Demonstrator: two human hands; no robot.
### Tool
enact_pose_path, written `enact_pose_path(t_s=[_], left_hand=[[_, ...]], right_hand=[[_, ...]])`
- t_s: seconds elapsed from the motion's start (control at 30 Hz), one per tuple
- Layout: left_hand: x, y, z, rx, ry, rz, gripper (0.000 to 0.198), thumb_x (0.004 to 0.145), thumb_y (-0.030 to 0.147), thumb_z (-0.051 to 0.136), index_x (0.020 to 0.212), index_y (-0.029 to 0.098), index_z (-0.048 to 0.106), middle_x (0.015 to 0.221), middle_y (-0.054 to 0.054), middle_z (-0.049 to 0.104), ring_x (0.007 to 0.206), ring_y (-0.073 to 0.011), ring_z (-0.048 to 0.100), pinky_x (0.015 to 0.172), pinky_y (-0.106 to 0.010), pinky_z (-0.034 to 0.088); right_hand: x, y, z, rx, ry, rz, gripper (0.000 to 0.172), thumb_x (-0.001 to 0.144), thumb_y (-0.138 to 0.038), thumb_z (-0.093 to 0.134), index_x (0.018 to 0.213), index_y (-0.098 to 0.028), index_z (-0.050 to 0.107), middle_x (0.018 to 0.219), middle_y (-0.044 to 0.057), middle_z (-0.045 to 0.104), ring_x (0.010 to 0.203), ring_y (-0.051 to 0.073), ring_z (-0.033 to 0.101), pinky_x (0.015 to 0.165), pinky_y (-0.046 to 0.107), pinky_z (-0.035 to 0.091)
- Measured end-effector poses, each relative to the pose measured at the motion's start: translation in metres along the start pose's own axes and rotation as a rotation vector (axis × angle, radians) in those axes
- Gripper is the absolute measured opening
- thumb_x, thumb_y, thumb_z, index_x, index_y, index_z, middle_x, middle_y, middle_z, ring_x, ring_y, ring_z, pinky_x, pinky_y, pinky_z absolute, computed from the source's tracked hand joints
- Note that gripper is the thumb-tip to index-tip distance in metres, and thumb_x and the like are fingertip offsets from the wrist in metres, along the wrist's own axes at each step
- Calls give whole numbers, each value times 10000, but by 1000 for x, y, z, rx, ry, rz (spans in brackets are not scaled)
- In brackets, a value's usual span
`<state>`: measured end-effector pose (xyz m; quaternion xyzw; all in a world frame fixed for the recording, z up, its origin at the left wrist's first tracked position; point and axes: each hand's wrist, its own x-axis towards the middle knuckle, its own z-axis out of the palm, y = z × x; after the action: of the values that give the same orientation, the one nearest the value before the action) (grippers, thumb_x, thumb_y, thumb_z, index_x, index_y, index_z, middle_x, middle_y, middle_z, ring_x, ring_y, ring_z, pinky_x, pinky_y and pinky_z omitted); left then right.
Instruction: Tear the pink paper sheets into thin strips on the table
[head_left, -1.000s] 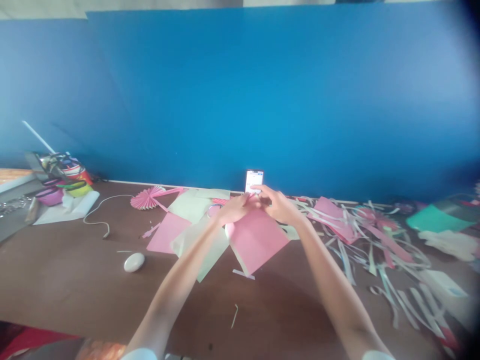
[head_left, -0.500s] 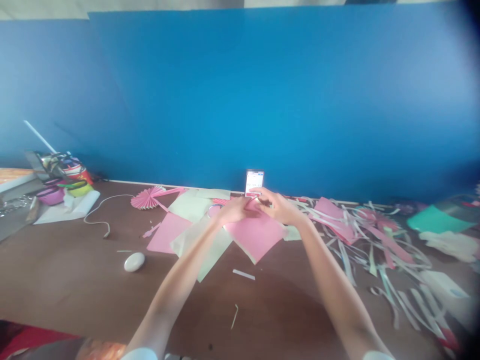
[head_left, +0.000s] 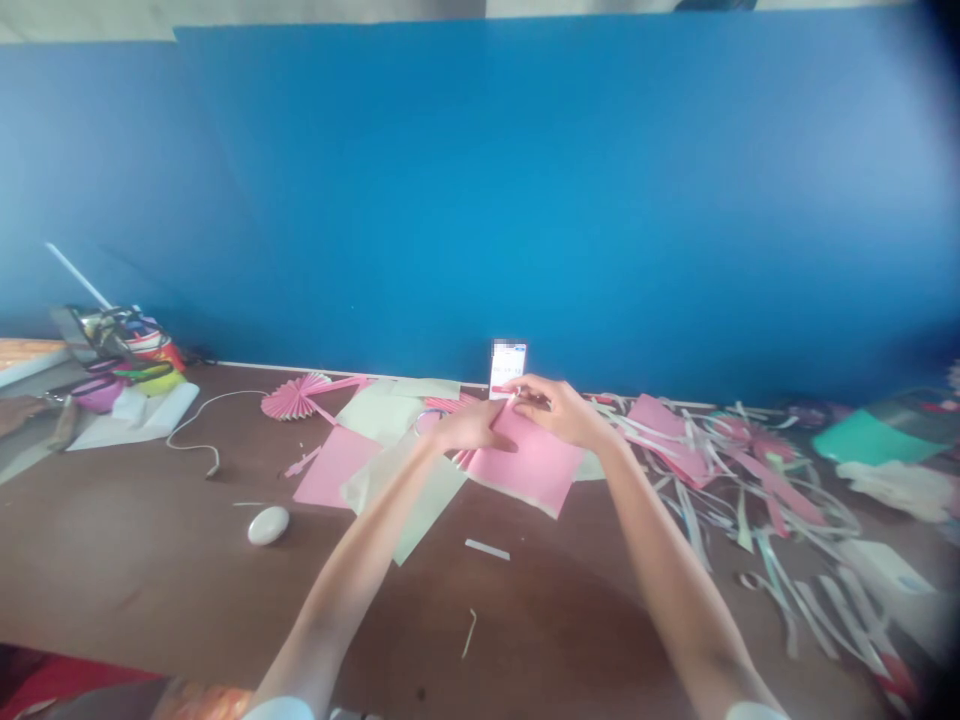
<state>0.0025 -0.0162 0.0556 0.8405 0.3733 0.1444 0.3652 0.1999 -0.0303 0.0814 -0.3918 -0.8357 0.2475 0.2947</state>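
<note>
Both hands are at the far side of the table, closed on a sheet of pink paper (head_left: 531, 474). Its upper edge is pinched between them, and narrow folds show at its left side. My left hand (head_left: 471, 428) grips the sheet near the folded part, thumb toward the middle. Fingers bent, my right hand (head_left: 561, 410) pinches the top edge; the fingertips are partly hidden. Just behind the hands stands a phone (head_left: 508, 368) with a lit screen. Pale sheets (head_left: 420, 505) lie under and left of my left forearm, beside another pink sheet (head_left: 337, 467).
A pleated pink paper fan (head_left: 295, 397), a white cable (head_left: 217, 455) and a white mouse (head_left: 268, 525) lie to the left. Many paper strips (head_left: 739, 480) are tangled at right, near a green container (head_left: 877, 437). Another person's hand (head_left: 21, 413) is at far left.
The pink sheet has turned, its lower corner swinging right, and folds now show at its left. My hands stay nearly in place. Another person's hand has appeared at far left.
</note>
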Motion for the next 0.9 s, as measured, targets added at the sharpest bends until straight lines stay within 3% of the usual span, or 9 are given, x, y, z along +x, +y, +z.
enact_pose_path(t_s=[0.2,0.47,0.7,0.9], left_hand=[[1,-4,0,92,46,-21,442,727,347,613,1116,155,532,982,-73,635,821,-229,598,663,-274,412],[-1,-4,2,36,71,-34,475,845,474,468,1201,161,472,984,-80,634,786,-211,605,658,-278,417],[-3,6,3,-9,164,0,498,907,542,326,1236,190,450,1164,-97,589,1005,-236,562,828,-310,410],[-1,5,4,-28,219,9,531,937,537,223,1262,193,464,1206,-90,574,1097,-235,527,922,-314,374]], right_hand=[[1,-2,0,55,-36,-4,309,857,-341,502,1150,-276,579,1152,27,635,984,212,609,823,335,479],[0,2,-1,-34,1,-23,322,878,-417,479,1125,-257,611,987,41,683,894,217,614,772,334,475],[3,4,2,-25,66,-50,258,893,-361,454,1024,-241,641,964,28,686,859,199,614,729,299,456],[5,11,4,-29,109,-33,270,901,-382,442,1067,-249,609,965,32,681,822,194,615,712,299,450]])
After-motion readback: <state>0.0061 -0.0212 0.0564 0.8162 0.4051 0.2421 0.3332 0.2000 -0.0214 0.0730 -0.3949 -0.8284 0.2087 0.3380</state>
